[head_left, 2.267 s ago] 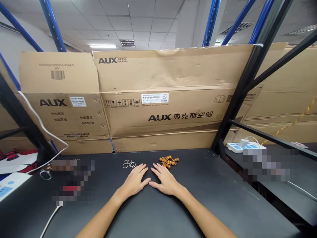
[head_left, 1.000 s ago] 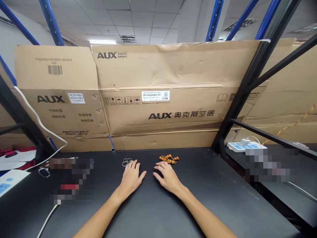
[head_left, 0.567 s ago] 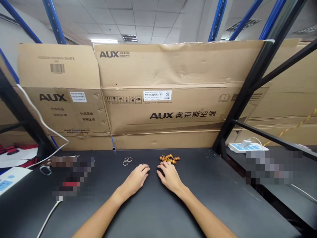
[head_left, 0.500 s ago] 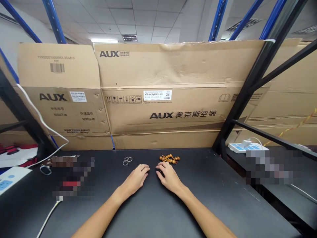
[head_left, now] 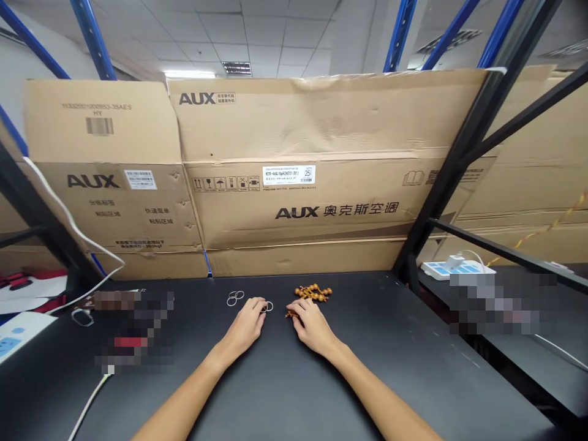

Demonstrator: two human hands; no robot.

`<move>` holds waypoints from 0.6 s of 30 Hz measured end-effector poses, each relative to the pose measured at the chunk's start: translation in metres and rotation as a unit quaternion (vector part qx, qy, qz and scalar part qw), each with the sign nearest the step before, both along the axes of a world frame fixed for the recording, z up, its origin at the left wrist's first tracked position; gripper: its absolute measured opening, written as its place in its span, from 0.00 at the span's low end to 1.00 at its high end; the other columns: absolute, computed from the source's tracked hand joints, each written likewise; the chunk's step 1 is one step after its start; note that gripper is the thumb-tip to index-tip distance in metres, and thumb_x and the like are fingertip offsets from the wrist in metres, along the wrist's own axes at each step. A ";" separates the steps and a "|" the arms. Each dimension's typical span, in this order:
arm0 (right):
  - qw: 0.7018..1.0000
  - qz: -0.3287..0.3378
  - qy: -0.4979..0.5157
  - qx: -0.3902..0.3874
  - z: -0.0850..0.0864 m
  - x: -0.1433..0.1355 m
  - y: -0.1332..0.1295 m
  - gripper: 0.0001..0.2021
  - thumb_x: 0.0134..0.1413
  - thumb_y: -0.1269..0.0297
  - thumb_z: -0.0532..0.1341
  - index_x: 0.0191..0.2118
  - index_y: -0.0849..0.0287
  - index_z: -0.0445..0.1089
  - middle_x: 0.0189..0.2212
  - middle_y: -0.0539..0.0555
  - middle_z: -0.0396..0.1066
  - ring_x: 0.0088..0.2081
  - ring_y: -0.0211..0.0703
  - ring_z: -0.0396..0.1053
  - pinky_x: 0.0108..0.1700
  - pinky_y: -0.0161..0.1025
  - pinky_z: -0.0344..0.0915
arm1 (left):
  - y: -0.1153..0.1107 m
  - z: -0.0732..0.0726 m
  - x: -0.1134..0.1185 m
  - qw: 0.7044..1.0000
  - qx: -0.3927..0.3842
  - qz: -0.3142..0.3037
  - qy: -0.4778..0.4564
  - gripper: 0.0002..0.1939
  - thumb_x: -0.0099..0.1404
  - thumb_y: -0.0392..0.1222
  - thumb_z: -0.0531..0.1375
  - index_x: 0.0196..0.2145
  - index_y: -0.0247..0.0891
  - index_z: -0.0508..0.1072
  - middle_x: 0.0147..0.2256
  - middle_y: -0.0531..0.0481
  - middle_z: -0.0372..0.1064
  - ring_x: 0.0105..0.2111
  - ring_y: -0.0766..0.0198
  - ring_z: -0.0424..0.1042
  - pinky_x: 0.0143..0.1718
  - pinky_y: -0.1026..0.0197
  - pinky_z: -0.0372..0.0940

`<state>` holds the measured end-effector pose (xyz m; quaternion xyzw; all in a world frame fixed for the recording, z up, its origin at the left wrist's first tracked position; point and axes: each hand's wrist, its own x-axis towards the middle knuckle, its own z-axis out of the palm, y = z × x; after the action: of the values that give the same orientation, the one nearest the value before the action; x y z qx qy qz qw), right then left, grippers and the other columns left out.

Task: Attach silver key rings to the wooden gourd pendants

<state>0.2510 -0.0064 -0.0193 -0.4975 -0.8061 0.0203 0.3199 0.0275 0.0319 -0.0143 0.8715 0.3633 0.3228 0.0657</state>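
My left hand (head_left: 248, 320) is over the black table with its fingers closed at the tips on a thin silver ring (head_left: 269, 305), part of which sticks out to the right. Thin silver rings (head_left: 232, 301) lie touching or overlapping just beyond that hand. Pinched in my right hand (head_left: 312, 321) is a small brown beaded piece (head_left: 290, 314), mostly hidden by the fingers. A brown wooden bead bracelet (head_left: 313, 291) rests directly behind the right hand. Whether the small piece is joined to this bracelet, I cannot tell.
A wall of cardboard boxes (head_left: 294, 208) stands along the back edge of the black table (head_left: 275, 386). On the left are blurred items, a white cable (head_left: 92, 398) and a power strip (head_left: 18, 335). A black rack post (head_left: 441, 171) rises at the right.
My left hand has shifted slightly left, and a silver ring now shows at its fingertips. A brown beaded piece has come into sight under my right fingers. The view has turned slightly.
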 end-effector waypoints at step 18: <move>1.000 0.004 -0.015 -0.004 0.001 -0.002 -0.002 0.11 0.59 0.73 0.54 0.45 0.56 0.68 0.39 0.56 0.69 0.42 0.47 0.64 0.42 0.42 0.63 | -0.002 0.008 0.000 0.997 0.016 0.034 0.071 0.10 0.68 0.35 0.51 0.39 0.39 0.72 0.39 0.46 0.70 0.40 0.58 0.69 0.44 0.54 0.65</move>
<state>0.2489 -0.0082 -0.0180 -0.4958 -0.8128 0.0176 0.3053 0.0273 0.0303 -0.0060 0.8802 0.3918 0.2676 0.0148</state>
